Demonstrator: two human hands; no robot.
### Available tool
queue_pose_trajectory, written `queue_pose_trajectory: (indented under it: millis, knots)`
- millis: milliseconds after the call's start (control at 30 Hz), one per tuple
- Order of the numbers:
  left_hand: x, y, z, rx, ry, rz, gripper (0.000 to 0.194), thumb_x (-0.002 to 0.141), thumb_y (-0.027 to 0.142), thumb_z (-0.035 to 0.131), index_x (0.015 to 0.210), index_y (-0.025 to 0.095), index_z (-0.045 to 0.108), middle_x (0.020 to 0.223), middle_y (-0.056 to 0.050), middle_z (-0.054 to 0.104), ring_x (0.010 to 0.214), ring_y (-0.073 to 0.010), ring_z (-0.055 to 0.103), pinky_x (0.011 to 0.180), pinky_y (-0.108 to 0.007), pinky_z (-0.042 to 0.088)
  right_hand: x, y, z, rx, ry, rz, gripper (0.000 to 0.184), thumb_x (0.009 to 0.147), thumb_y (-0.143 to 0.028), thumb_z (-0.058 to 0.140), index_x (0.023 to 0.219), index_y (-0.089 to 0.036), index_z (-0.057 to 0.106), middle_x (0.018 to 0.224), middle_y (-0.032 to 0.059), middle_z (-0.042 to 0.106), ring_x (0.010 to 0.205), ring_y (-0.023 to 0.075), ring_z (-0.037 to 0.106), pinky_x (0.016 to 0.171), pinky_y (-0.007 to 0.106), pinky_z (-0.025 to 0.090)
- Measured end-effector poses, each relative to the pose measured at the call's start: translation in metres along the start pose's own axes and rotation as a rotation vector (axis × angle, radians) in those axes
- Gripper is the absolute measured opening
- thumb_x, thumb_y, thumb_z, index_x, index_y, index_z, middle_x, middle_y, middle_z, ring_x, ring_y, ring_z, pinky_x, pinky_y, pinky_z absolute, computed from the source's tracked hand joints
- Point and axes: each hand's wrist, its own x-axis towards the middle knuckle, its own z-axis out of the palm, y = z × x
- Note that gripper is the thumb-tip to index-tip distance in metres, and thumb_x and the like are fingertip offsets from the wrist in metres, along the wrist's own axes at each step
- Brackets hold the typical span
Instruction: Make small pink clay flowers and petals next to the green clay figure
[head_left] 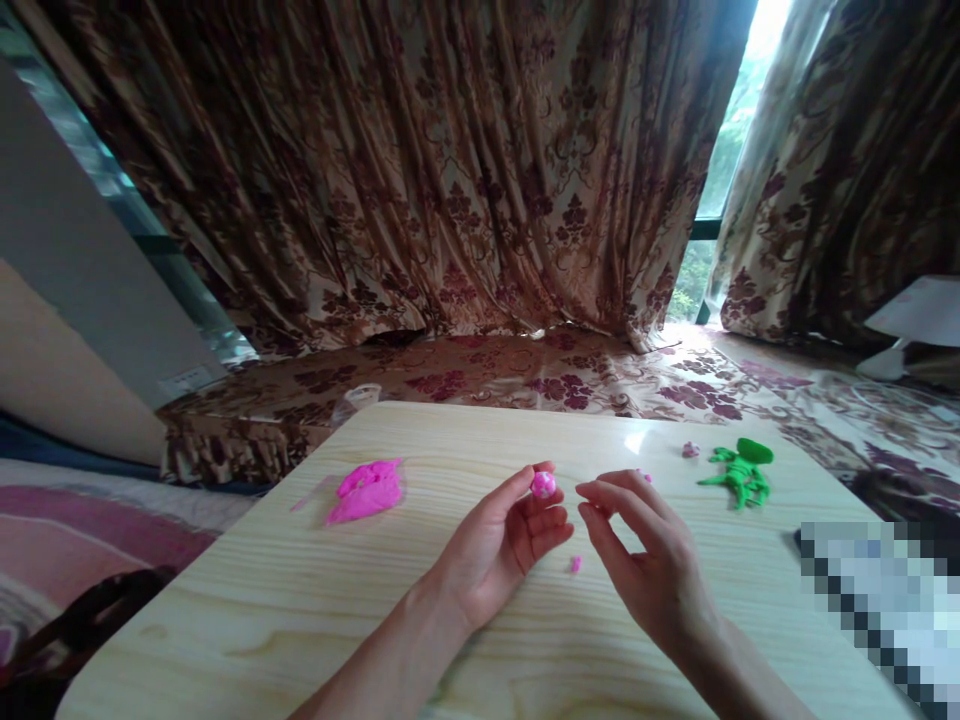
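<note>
- Left hand (491, 560), its forearm entering nearest the camera: thumb and fingertips pinch the pink-and-white ball (544, 485), the landmark; the lower fingers curl loosely beneath it.
- Right hand (652, 550), just right of the ball and apart from it: thumb and forefinger tips lie close together; whether they meet or pinch a scrap cannot be told.
- Pink bit (576, 564), on the table (247, 600), nearer the camera than the ball.
- Second ball (690, 450), right of the ball and farther off; green figure (739, 475), farther right again.
- Pink clay (367, 492), apparently in a clear wrapper, well left of the ball.
- Possible faults (judged): the ball, held only at its edges, could slip and roll if the pinch loosens; if the clay is soft, a tight squeeze could dent it; a low sweep of the right hand could carry off the pink bit.
- Lettering: no brand or label is legible; the slab (870, 600), far right of the ball, is pixelated.
</note>
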Motion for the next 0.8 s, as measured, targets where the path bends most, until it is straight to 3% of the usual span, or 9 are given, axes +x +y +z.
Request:
queue_pose_trajectory:
  millis: [233, 400, 567, 800]
  knots:
    - [0.0021, -0.0031, -0.0020, 0.022, -0.035, -0.035, 0.022, 0.083, 0.027, 0.052, 0.095, 0.011, 0.060, 0.087, -0.007, 0.067, 0.073, -0.0131, 0.064, 0.075, -0.028, 0.052, -0.0005, -0.0001, 0.0005, -0.004, -0.038, -0.033, 0.032, 0.083, -0.011, 0.049, 0.110, -0.025, 0.058, 0.092, 0.0061, 0.052, 0.083, 0.0161, 0.054, 0.071, 0.030, 0.047]
    - [0.0017, -0.0038, -0.0019, 0.047, -0.059, -0.047, 0.026, 0.084, 0.026, 0.051, 0.106, 0.013, 0.057, 0.086, -0.007, 0.067, 0.069, -0.0119, 0.063, 0.070, -0.027, 0.052, -0.0009, -0.0011, -0.0005, -0.005, -0.076, -0.033, 0.034, 0.084, -0.011, 0.048, 0.113, -0.025, 0.057, 0.093, 0.0062, 0.051, 0.082, 0.0157, 0.053, 0.069, 0.029, 0.046]
    - [0.0006, -0.0035, -0.0007, 0.086, -0.074, -0.061, 0.023, 0.084, 0.028, 0.050, 0.098, 0.012, 0.060, 0.086, -0.007, 0.067, 0.066, -0.0109, 0.062, 0.070, -0.027, 0.052, 0.0001, -0.0016, -0.0014, -0.010, -0.124, -0.003, 0.032, 0.085, -0.012, 0.045, 0.113, -0.023, 0.057, 0.094, 0.0065, 0.051, 0.083, 0.0155, 0.052, 0.071, 0.029, 0.045]
    - [0.0024, -0.0028, -0.0047, 0.127, -0.061, -0.041, 0.026, 0.083, 0.029, 0.052, 0.103, 0.012, 0.058, 0.099, -0.011, 0.066, 0.069, -0.0105, 0.063, 0.071, -0.026, 0.052, 0.0008, 0.0020, -0.0010, -0.004, -0.071, -0.009, 0.032, 0.085, -0.011, 0.047, 0.115, -0.020, 0.054, 0.096, 0.0065, 0.053, 0.087, 0.0154, 0.052, 0.076, 0.030, 0.045]
